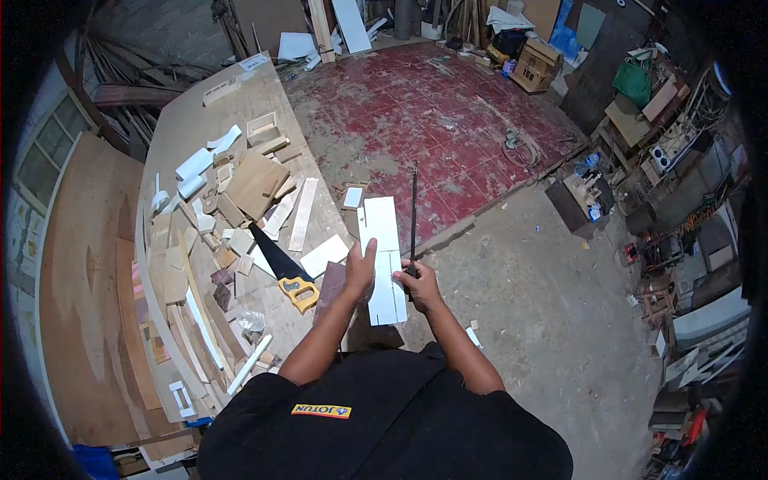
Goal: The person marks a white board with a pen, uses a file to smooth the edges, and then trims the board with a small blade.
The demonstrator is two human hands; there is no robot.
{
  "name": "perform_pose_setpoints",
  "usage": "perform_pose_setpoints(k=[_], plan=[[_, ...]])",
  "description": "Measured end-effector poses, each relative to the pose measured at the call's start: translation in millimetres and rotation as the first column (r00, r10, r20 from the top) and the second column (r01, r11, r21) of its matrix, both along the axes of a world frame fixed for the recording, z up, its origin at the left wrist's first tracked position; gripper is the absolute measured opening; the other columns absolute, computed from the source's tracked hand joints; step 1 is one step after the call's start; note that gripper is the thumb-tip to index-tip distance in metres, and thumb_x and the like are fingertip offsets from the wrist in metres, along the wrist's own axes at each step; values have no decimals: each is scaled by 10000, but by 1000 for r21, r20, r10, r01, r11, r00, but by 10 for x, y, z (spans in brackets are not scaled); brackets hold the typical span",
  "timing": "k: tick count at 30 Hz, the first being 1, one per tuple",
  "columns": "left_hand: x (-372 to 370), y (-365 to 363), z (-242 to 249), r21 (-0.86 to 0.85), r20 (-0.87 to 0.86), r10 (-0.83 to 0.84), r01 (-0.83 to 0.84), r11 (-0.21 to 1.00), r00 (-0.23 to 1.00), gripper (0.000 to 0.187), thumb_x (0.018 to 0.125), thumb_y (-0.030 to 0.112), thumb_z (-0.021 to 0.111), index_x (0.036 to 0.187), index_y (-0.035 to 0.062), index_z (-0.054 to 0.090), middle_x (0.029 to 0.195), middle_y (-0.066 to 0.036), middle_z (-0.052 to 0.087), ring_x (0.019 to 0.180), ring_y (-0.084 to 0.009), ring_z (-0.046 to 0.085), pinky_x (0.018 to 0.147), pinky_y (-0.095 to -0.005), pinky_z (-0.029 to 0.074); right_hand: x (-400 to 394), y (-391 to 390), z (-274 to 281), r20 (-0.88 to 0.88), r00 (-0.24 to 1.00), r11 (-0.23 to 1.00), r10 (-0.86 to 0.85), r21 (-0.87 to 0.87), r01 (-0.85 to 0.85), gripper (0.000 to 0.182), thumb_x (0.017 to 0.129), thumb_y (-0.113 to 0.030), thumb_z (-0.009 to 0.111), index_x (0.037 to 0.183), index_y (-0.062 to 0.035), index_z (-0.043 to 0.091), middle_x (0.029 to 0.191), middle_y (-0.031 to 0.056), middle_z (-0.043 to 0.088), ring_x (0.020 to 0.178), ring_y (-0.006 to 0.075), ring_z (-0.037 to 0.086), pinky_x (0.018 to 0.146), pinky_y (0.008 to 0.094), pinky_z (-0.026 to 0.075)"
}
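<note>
A long white board (384,228) with dark lines marked across and along it is held out in front of my body. My left hand (359,270) grips its left edge, thumb on the white face. At the right edge, my right hand (421,286) presses a thumb on the board and also holds a long thin dark tool (414,216), which points away from me beside the board. The tool's exact kind is hard to tell. To the left, a handsaw (280,258) with a yellow handle lies on the workbench.
The wooden workbench (192,108) on the left carries wood offcuts, white pieces (326,255) and a clear plastic cup (252,322). Red tiled floor (384,104) lies ahead. A cardboard box (536,66) stands at the back right, with cluttered shelves and scrap along the right side.
</note>
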State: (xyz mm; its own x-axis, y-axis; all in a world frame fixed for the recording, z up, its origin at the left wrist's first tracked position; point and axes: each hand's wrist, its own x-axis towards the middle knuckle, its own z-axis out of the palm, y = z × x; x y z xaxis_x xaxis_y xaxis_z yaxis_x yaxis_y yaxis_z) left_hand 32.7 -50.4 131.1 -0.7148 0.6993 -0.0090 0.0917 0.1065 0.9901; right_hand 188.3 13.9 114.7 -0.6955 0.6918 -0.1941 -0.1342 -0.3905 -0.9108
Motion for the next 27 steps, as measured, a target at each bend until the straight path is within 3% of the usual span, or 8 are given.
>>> perform_pose_setpoints(k=[6, 9, 11, 15, 17, 18, 20, 27], plan=[[24, 22, -12, 29, 7, 6, -6, 1000, 1000, 441, 962, 369, 514, 1056, -57, 576, 933, -201, 660, 862, -288, 644, 785, -395, 482, -24, -1, -26, 20, 1000, 1000, -9, 22, 9, 265, 823, -55, 705, 1073, 9, 644, 897, 29, 671, 779, 87, 620, 704, 237, 503], [68, 55, -117, -56, -151, 126, -136, 989, 980, 457, 953, 387, 518, 1009, -63, 571, 917, -259, 647, 865, -381, 638, 772, -437, 471, -119, 12, -146, 125, 990, 974, -71, 224, 41, 219, 854, -126, 675, 1022, 11, 650, 881, 29, 665, 796, 102, 609, 715, 257, 486], [148, 59, -46, -25, -197, 205, -214, 977, 959, 473, 948, 403, 512, 976, -66, 562, 898, -296, 627, 869, -448, 614, 758, -471, 455, -213, 69, -456, 271, 921, 851, -279, 515, 106, 249, 898, -217, 613, 979, 17, 641, 846, 55, 654, 794, 124, 596, 722, 287, 471], [164, 92, -125, -7, -203, 228, -235, 972, 952, 490, 952, 415, 500, 980, -71, 559, 901, -301, 621, 877, -458, 604, 764, -477, 448, -229, -2, -233, 361, 844, 775, -396, 625, 96, 316, 936, -287, 565, 973, 19, 631, 803, 100, 639, 759, 143, 591, 708, 307, 468], [153, 74, -135, -44, -174, 198, -209, 977, 965, 497, 957, 415, 491, 980, -78, 555, 909, -304, 616, 897, -455, 599, 788, -471, 447, -201, -24, -154, 312, 897, 820, -314, 566, 90, 429, 942, -378, 536, 930, 42, 618, 839, 237, 640, 797, 358, 639, 717, 408, 473], [157, 64, -132, -44, -173, 199, -210, 977, 965, 497, 957, 415, 491, 980, -78, 555, 909, -304, 616, 897, -455, 599, 788, -471, 447, -185, -35, -130, 313, 897, 820, -313, 566, 89, 429, 942, -378, 536, 930, 42, 618, 839, 237, 640, 797, 358, 639, 717, 408, 473], [167, 53, -121, -34, -150, 204, -212, 977, 967, 501, 961, 413, 486, 979, -83, 560, 927, -301, 616, 916, -441, 599, 809, -461, 446, -162, -48, -78, 301, 900, 758, -316, 650, 48, 342, 951, -320, 562, 927, 16, 625, 725, 134, 628, 669, 173, 591, 632, 328, 464], [183, 33, -84, -91, -111, 217, -227, 970, 970, 518, 965, 417, 472, 1007, -90, 572, 946, -284, 625, 923, -415, 608, 823, -447, 451, -144, -100, 45, 266, 910, 750, -319, 658, 70, 339, 941, -324, 582, 919, 11, 628, 723, 120, 632, 673, 158, 598, 624, 325, 467]])
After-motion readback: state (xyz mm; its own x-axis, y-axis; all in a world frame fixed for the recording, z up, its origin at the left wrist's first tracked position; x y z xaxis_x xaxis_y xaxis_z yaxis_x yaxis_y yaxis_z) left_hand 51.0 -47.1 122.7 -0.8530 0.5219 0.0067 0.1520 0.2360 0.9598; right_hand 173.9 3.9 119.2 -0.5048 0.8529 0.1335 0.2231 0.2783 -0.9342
